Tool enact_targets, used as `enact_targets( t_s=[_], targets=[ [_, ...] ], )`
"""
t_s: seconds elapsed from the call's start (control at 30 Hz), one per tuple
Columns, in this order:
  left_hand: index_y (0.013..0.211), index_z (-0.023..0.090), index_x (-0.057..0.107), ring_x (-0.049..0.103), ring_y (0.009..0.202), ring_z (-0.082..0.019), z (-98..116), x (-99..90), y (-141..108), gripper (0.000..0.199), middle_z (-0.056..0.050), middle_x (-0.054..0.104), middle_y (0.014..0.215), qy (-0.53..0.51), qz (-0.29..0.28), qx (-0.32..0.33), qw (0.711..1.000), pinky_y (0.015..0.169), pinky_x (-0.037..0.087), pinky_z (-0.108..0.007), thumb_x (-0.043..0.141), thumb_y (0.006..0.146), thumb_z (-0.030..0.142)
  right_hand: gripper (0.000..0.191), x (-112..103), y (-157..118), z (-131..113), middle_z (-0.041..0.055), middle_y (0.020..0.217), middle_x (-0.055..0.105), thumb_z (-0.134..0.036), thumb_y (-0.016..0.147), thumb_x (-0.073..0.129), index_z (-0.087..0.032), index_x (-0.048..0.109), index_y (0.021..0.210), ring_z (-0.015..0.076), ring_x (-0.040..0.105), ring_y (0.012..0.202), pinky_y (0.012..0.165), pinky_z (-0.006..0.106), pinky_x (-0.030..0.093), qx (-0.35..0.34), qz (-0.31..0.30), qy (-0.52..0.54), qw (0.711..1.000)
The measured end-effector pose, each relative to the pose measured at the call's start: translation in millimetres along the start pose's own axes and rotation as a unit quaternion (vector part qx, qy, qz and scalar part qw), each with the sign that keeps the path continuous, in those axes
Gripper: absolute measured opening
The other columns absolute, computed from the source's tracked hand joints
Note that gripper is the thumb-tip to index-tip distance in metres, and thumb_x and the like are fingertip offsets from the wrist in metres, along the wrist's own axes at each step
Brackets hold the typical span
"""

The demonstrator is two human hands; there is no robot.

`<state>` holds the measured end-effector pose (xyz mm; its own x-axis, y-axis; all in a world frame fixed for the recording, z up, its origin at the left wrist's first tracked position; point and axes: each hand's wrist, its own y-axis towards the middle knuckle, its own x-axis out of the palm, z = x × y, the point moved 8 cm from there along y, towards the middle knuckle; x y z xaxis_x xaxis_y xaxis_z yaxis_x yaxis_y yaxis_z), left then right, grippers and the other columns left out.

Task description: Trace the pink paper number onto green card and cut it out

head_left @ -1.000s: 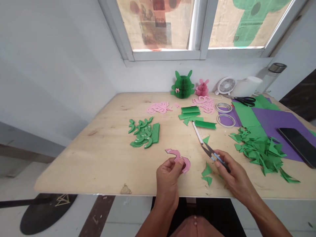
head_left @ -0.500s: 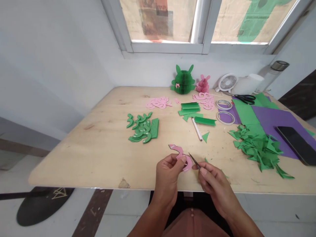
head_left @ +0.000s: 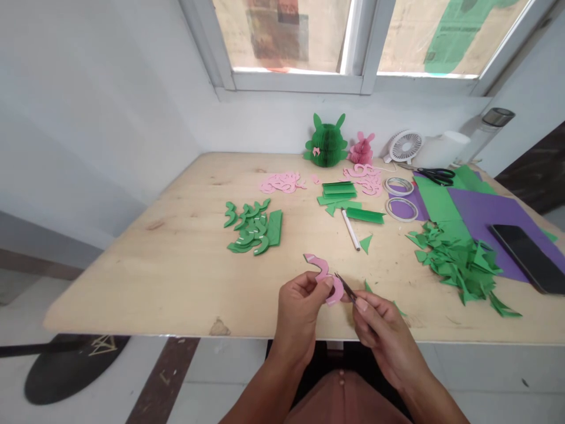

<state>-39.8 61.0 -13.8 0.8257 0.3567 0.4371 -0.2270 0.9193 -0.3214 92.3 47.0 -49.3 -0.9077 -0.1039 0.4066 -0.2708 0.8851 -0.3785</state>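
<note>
My left hand (head_left: 300, 312) pinches a wavy pink paper cutout (head_left: 316, 263) between thumb and fingers, just above the table's front edge. The cutout has curved ends and small pale strips on it. In my right hand (head_left: 379, 330) is a pair of dark, pointed tweezers (head_left: 348, 287), gripped between thumb and forefinger. Their tips are slightly apart and point up and left, close to the cutout's right side; I cannot tell whether they touch it. Farther left lies a pile of green curved paper cutouts (head_left: 252, 232), some bearing pale strips.
Pink cutouts (head_left: 282, 182), folded green paper (head_left: 339, 191), a white pen (head_left: 352, 231) and tape rolls (head_left: 401, 209) lie beyond my hands. Green scraps (head_left: 463, 262), a phone (head_left: 527, 256) and scissors (head_left: 436, 175) are rightward. Paper figures (head_left: 325, 147) and a fan (head_left: 405, 146) stand behind.
The tweezers have moved slightly left, nearer the cutout, and their two tips now show apart. My left hand still holds the cutout, almost unmoved.
</note>
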Motion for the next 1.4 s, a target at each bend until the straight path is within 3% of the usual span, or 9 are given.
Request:
enact_targets(
  t_s=[0.47,0.8,1.1,1.4],
  targets=[
    [0.060,0.014,0.065,0.059,0.055,-0.013,-0.9,1.3,-0.6,0.014,-0.002,0.066,0.056,0.016,-0.010,0.005,1.000,0.063,0.045,-0.025,0.073,0.065,0.024,0.029,1.4,-2.8,-3.8,-0.0085,0.053,0.025,-0.045,0.079,0.066,-0.016,0.062,0.080,0.0063,0.012,0.047,0.043,0.022,0.008,-0.011,-0.004,0.001,1.000],
    [0.060,0.014,0.065,0.059,0.055,-0.013,-0.7,2.9,-1.1,0.014,-0.002,0.067,0.057,0.017,-0.013,-0.003,1.000,0.063,0.046,-0.025,0.073,0.063,0.025,0.031,-0.7,-2.7,-2.4,-0.0085,0.052,0.025,-0.045,0.078,0.067,-0.018,0.056,0.068,0.0064,0.013,0.047,0.043,0.022,0.010,-0.013,0.002,0.003,1.000],
    [0.060,0.014,0.064,0.059,0.055,-0.013,-1.2,2.1,0.2,0.016,-0.003,0.066,0.057,0.028,-0.030,-0.004,0.999,0.062,0.045,-0.025,0.074,0.064,0.025,0.031,-0.8,-4.9,-5.8,-0.0090,0.052,0.020,-0.046,0.077,0.068,-0.016,0.066,0.082,0.0065,0.011,0.048,0.044,0.023,0.008,-0.015,0.009,-0.012,1.000],
    [0.057,0.013,0.065,0.052,0.053,-0.008,6.9,3.3,0.3,0.014,0.001,0.063,0.054,0.041,-0.035,-0.002,0.999,0.056,0.039,-0.019,0.075,0.060,0.021,0.033,-4.0,-7.0,-6.3,-0.0084,0.053,0.022,-0.047,0.074,0.070,-0.015,0.068,0.083,0.0060,0.013,0.048,0.044,0.023,0.007,-0.012,0.024,-0.019,0.999]
  ],
)
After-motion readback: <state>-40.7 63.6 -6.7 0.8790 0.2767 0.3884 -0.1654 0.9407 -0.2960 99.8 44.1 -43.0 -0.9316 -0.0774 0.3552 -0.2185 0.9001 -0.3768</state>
